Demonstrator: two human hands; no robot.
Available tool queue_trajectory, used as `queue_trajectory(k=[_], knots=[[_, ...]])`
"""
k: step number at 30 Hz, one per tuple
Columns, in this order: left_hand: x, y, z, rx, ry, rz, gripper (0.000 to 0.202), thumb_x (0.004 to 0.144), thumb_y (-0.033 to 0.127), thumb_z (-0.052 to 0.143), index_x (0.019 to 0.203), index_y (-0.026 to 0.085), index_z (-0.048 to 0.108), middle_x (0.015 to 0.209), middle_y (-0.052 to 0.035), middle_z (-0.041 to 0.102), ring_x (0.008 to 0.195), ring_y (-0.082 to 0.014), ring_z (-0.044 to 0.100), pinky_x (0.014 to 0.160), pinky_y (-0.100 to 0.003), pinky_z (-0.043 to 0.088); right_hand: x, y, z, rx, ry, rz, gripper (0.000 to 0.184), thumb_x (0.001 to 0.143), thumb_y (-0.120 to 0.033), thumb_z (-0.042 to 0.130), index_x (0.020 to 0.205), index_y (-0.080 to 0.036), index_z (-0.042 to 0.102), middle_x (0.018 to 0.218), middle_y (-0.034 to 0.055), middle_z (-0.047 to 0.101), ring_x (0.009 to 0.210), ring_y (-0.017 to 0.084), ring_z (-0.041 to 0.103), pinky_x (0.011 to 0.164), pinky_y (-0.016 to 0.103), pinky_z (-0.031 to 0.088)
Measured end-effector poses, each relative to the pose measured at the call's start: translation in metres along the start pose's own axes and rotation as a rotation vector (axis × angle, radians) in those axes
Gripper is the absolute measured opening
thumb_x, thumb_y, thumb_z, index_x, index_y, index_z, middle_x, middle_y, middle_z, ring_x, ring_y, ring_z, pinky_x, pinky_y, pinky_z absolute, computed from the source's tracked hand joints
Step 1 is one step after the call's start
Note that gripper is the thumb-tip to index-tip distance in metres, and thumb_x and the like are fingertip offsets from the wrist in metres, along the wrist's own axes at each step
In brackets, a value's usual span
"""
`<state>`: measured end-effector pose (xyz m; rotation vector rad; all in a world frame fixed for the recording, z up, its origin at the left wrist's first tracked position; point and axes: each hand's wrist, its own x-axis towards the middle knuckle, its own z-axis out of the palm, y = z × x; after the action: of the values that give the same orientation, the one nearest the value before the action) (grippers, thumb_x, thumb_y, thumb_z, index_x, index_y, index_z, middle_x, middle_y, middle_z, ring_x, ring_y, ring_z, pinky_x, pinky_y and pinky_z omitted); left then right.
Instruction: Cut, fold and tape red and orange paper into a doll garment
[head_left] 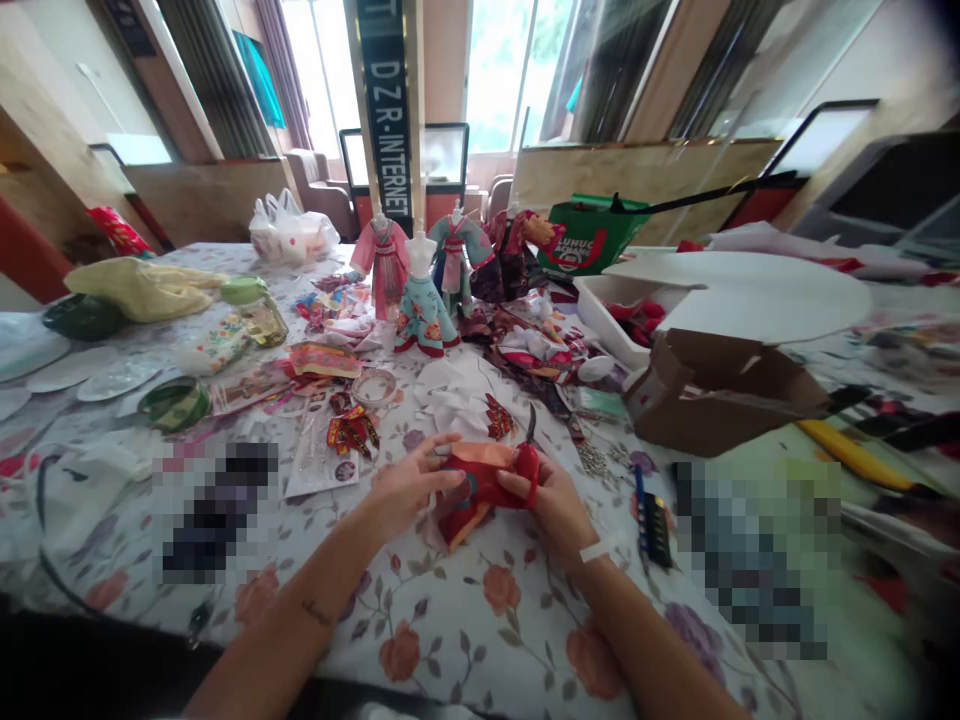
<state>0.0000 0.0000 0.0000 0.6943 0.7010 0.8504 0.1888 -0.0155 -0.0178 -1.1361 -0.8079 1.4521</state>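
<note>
Room: tall windows (502, 70) at the far end, a brown armchair (319, 190) below them, and a black "DZR-INTERNET" banner (386, 100) on a pillar.

Table (450, 640): rose-print cover, crowded with craft goods.

Far right: round white board (735, 290) resting on a white tray (622, 310) of red pieces; open cardboard box (720, 395) beside it; green bag (592, 235) behind.

Far left: yellow cloth bundle (142, 290); white plastic bag (289, 232) at the far edge.

Centre: three doll dresses (424, 300) on white stands, with scattered trims and packets in front.

Near edge: red cloth (480, 490) held between both hands, above the cover. Left hand (409, 490) closed on the cloth; right hand (544, 500) clasping red-handled scissors (529, 460) against it, blades upward.
</note>
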Motion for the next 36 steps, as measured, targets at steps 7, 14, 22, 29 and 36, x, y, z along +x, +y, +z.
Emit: queue_trajectory(k=[7, 14, 22, 29, 36], knots=[[0.004, 0.011, -0.01, -0.231, 0.012, 0.181, 0.037, 0.078, 0.021, 0.064, 0.115, 0.019, 0.057, 0.085, -0.0017, 0.061, 0.069, -0.0094, 0.059, 0.066, -0.021, 0.049, -0.003, -0.005, -0.006, 0.024, 0.003, 0.042, 0.039, 0.053, -0.029, 0.084, 0.081, -0.018, 0.059, 0.075, -0.0005, 0.065, 0.066, 0.016, 0.061, 0.063, 0.027, 0.049], [0.008, 0.007, -0.024, 0.35, 0.54, 0.589, 0.032, 0.073, 0.021, 0.067, 0.104, 0.021, 0.059, 0.089, 0.0003, 0.058, 0.074, -0.0093, 0.056, 0.066, -0.017, 0.046, 0.001, -0.003, -0.01, -0.181, 0.109, -0.061, 0.04, 0.052, -0.036, 0.083, 0.073, -0.019, 0.054, 0.065, -0.0029, 0.054, 0.057, 0.013, 0.052, 0.052, 0.025, 0.044], [0.013, -0.004, -0.032, 0.907, 0.467, 0.404, 0.007, 0.067, 0.022, 0.069, 0.074, 0.02, 0.066, 0.064, -0.0001, 0.062, 0.056, -0.0143, 0.053, 0.056, -0.023, 0.039, 0.006, 0.004, -0.018, -0.177, 0.073, -0.059, 0.038, 0.056, -0.036, 0.081, 0.078, -0.018, 0.055, 0.071, -0.001, 0.059, 0.064, 0.015, 0.055, 0.059, 0.026, 0.045], [0.031, 0.005, -0.029, 1.077, 0.196, 0.445, 0.017, 0.067, 0.014, 0.066, 0.08, 0.023, 0.074, 0.084, -0.0035, 0.066, 0.073, -0.0178, 0.055, 0.071, -0.026, 0.04, 0.005, -0.001, -0.014, -0.37, 0.025, -0.147, 0.032, 0.057, -0.036, 0.078, 0.072, -0.019, 0.055, 0.067, -0.0013, 0.057, 0.063, 0.016, 0.053, 0.059, 0.026, 0.044], [0.044, 0.006, -0.038, 1.053, 0.01, 0.383, 0.019, 0.068, 0.016, 0.066, 0.083, 0.022, 0.076, 0.077, -0.0035, 0.065, 0.068, -0.0166, 0.053, 0.069, -0.025, 0.04, 0.001, 0.001, -0.01, -0.56, -0.038, -0.262, 0.021, 0.065, -0.035, 0.07, 0.074, -0.019, 0.059, 0.067, -0.0006, 0.058, 0.062, 0.016, 0.05, 0.059, 0.027, 0.041]])
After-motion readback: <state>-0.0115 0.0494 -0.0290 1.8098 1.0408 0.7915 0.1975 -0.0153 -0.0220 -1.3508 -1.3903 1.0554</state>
